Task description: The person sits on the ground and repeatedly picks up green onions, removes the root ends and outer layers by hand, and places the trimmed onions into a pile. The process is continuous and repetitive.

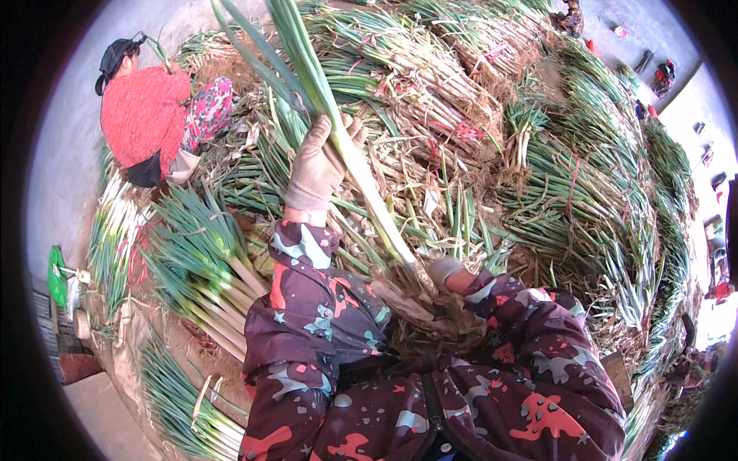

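A long green onion [363,177] slants across the middle, green leaves up at the top and the pale root end low near my lap. My left hand [319,165], in a light work glove, is closed around its stalk just below the leaves. Beside the root end is my right hand [444,271], also gloved. Its fingers are mostly hidden, so I cannot make out whether they grip the stalk. Dry, peeled outer leaves [403,303] lie loosely under the root end, by my sleeves.
Heaps of green onions [430,84] spread ahead and to the right. Cleaner onions [207,261] lie bundled at my left, with another bunch [184,399] nearer. A person in a red top [146,111] sits at the far left. A green object [58,275] stands by the left edge.
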Demonstrator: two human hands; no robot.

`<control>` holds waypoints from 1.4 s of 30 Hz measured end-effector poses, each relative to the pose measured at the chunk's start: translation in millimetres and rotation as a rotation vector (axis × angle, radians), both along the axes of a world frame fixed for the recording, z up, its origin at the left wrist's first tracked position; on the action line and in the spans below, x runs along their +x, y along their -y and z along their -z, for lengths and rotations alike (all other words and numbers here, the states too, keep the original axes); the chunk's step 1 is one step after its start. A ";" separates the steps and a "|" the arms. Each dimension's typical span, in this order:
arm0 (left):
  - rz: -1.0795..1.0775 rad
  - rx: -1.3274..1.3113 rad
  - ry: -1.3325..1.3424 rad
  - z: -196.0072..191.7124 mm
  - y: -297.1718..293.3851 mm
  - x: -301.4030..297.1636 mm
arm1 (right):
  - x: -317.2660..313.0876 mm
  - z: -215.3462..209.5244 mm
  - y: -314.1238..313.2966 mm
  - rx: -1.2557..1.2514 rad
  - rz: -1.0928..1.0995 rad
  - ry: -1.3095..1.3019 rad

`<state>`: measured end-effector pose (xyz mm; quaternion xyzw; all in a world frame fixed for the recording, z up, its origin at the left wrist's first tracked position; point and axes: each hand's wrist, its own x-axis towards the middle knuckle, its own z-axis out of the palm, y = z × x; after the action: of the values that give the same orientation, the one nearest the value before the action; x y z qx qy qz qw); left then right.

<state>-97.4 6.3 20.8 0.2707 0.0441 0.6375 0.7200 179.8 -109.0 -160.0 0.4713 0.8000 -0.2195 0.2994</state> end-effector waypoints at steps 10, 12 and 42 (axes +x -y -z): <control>-0.048 -0.058 -0.100 -9.1 4.9 29.8 | -83.1 -171.9 -80.7 -0.296 0.862 -1.877; -0.008 -0.054 -0.128 -6.9 5.9 25.0 | -85.4 -165.7 -80.9 -0.374 0.910 -1.880; -0.262 -0.186 0.049 20.3 -19.8 -70.5 | 1.4 -117.4 67.4 -1.031 0.524 -1.367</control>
<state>-167.9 26.1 0.5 0.1793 0.1201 0.7254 0.6536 181.3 -176.4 -42.7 0.2118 0.4723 -0.8460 -0.1278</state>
